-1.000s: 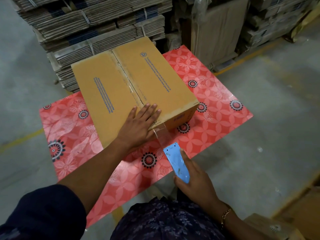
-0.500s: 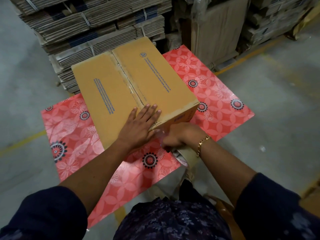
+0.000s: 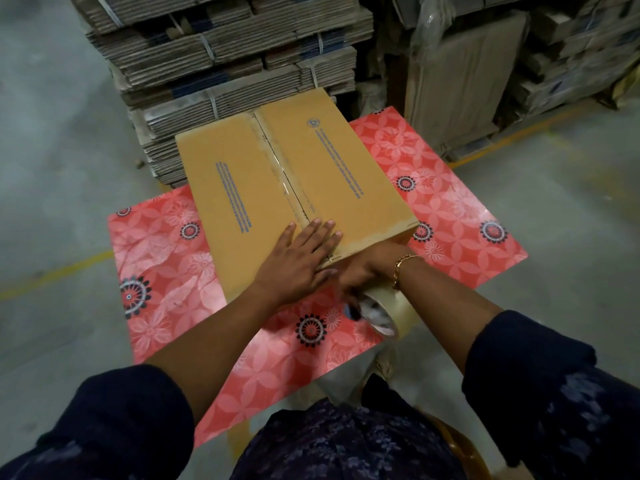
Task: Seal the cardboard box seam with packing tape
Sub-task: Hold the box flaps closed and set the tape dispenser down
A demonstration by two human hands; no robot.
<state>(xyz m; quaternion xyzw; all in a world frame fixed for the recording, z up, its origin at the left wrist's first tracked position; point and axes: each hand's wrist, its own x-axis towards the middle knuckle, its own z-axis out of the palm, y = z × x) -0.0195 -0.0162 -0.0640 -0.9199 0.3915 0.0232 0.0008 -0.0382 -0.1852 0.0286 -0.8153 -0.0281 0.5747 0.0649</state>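
Note:
A closed brown cardboard box (image 3: 346, 174) lies on a red floral table cover (image 3: 457, 220). Glossy clear tape runs along its centre seam (image 3: 287, 188) toward me. My left hand (image 3: 298, 261) rests flat, fingers spread, on the box top at the near end of the seam. My right hand (image 3: 370, 268) is down against the box's near side face, just under the top edge. Its blurred fingers curl at a roll of clear packing tape (image 3: 391, 313) that hangs below the wrist over the table. The tape end on the side face is hidden by my hands.
Strapped stacks of flattened cartons (image 3: 225, 64) rise right behind the table, with more cardboard sheets (image 3: 464, 81) at the back right. Grey concrete floor with yellow lines lies on both sides. A round yellow-brown stool edge (image 3: 460, 448) shows by my right leg.
My right hand, which held a blue cutter away from the box, came up to the box's near face and now has the tape roll at its fingers. The left hand stayed put.

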